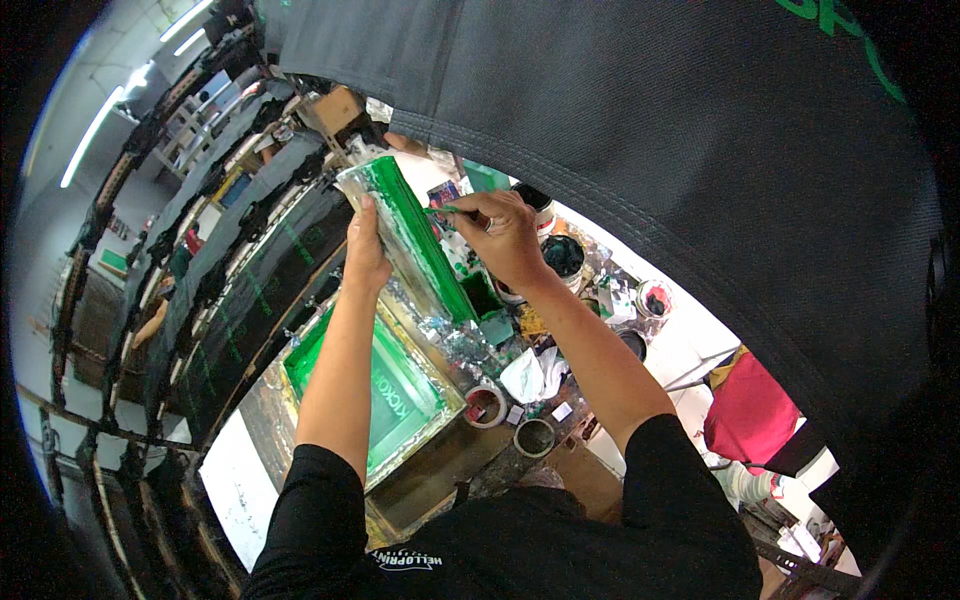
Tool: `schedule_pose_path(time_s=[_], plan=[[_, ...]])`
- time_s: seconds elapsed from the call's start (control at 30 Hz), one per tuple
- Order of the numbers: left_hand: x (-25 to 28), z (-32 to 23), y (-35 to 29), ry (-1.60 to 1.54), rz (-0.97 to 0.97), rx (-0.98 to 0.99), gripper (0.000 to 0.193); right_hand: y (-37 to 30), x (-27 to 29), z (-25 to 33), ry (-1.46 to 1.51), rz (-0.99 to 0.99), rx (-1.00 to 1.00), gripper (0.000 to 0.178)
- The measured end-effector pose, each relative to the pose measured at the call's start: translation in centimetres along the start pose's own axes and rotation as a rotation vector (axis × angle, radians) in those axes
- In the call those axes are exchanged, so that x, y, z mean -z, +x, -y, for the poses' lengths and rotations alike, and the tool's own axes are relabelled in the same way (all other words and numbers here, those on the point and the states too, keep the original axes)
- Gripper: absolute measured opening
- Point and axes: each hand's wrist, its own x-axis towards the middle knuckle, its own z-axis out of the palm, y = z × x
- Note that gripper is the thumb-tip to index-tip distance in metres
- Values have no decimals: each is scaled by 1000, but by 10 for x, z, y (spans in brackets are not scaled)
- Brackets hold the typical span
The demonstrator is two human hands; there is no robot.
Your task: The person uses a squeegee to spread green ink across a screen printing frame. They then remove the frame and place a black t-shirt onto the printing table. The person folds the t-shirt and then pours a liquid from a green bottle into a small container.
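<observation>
My left hand [367, 248] is closed round the upper left side of a long squeegee [404, 232] held tilted, its thumb lying along the pale side. Wet green ink coats the squeegee's right face. My right hand [507, 238] pinches a small green-smeared scraper [443, 210] at the squeegee's inked edge; most of the scraper is hidden in the fingers. Under the squeegee's lower end stands an open tub of green ink [480, 296]. Below my left forearm lies a printing screen [443, 385] with green ink spread over its mesh.
Open ink tubs, one of them black [563, 256], crowd the table right of my right hand. A red-smeared pot [655, 299] and a white rag [524, 377] lie nearby. A large dark fabric [600, 110] hangs across the upper right. Racks of dark cloth [262, 262] stand left.
</observation>
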Motion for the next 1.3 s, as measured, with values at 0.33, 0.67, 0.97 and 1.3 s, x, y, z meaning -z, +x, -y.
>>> schedule_pose_path(time_s=[0.33, 0.67, 0.97, 1.3], plan=[[3, 9, 12, -24, -65, 23, 46, -35, 9, -24, 237, 201, -164, 17], [8, 21, 30, -61, -133, -17, 50, -78, 32, -56, 44, 394, -288, 20], [28, 19, 45, -88, -86, -87, 56, -117, 48, -60, -170, 542, -222, 16], [18, 12, 29, -71, -65, -66, 61, -144, 45, -66, -231, 552, 26, 18]])
